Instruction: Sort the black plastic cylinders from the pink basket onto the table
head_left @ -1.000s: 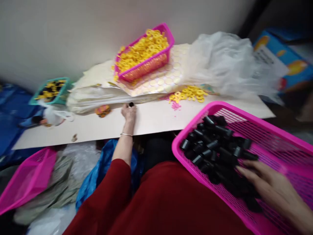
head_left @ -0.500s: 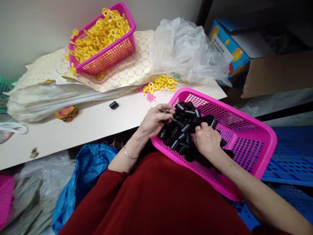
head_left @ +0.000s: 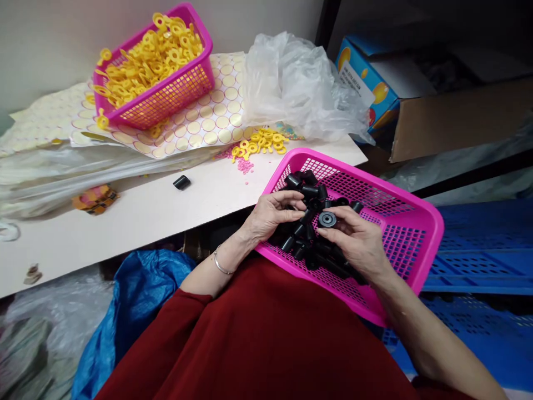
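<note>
A pink basket (head_left: 410, 219) rests on my lap and holds several black plastic caps (head_left: 308, 191). My right hand (head_left: 358, 244) pinches one black cap (head_left: 327, 219) with its round end facing up. My left hand (head_left: 272, 214) is curled over the pile right beside it, fingertips pressed together near that cap; what it holds is hidden. A single black cap (head_left: 181, 181) lies alone on the white board (head_left: 137, 211).
At the back stands a second pink basket (head_left: 166, 97) full of yellow rings, on sheets of round stickers (head_left: 208, 125). Loose yellow rings (head_left: 260, 143), a crumpled clear bag (head_left: 295, 83), a blue box (head_left: 375, 83) and blue crates (head_left: 478, 250) surround the board.
My right hand has lifted one black cap out of the pile. My left hand has stayed at the basket's near corner. The view has shifted a little to the right.
</note>
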`<state>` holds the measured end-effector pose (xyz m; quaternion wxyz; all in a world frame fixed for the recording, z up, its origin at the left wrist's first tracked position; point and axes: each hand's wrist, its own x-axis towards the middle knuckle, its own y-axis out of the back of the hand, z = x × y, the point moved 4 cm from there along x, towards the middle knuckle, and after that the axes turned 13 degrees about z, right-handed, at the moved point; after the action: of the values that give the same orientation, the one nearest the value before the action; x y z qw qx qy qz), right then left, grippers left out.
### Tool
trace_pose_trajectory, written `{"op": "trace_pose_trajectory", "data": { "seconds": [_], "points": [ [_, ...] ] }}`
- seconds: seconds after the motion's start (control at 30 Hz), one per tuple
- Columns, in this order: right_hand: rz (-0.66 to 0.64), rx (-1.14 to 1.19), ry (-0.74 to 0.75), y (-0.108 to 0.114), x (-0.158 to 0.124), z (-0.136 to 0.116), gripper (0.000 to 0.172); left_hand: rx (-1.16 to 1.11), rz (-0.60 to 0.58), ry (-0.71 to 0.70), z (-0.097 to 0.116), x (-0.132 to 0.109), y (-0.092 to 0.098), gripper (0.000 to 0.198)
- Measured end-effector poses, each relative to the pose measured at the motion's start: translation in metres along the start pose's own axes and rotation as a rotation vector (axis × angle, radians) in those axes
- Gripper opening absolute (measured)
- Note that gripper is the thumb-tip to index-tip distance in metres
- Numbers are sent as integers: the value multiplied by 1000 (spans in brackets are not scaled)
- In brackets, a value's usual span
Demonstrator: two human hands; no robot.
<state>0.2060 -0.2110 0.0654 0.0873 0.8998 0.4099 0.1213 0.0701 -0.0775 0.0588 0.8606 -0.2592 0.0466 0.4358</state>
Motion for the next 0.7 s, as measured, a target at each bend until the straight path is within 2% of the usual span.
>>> {"op": "trace_pose_trajectory", "data": {
  "seconds": [0.07,0.17,0.23,0.33,0.47,0.6,0.7],
  "points": [
    [27,44,-15,-6,-6,-3,25,-5,4,-28,1,1,-2,43],
    [82,147,-78,-11,-9,-3,29,27,-7,-83,5,-1,-6,32],
    [112,264,-148,-12,-9,-3,37,15,-37,-21,4,-4,-8,32],
    [91,412,-238,-13,-8,-6,44,-58,-109,165,-2,-9,-10,43],
    [70,477,-298,-13,-4,-12,46,-144,-189,289,-6,-12,-14,49],
    [70,549,-370,-16,-2,-15,37,-197,-146,334,-7,-11,-17,43],
    [118,593,-386,-15,-4,-16,35,-227,-87,313,-8,-11,-18,40]
  ]
}}
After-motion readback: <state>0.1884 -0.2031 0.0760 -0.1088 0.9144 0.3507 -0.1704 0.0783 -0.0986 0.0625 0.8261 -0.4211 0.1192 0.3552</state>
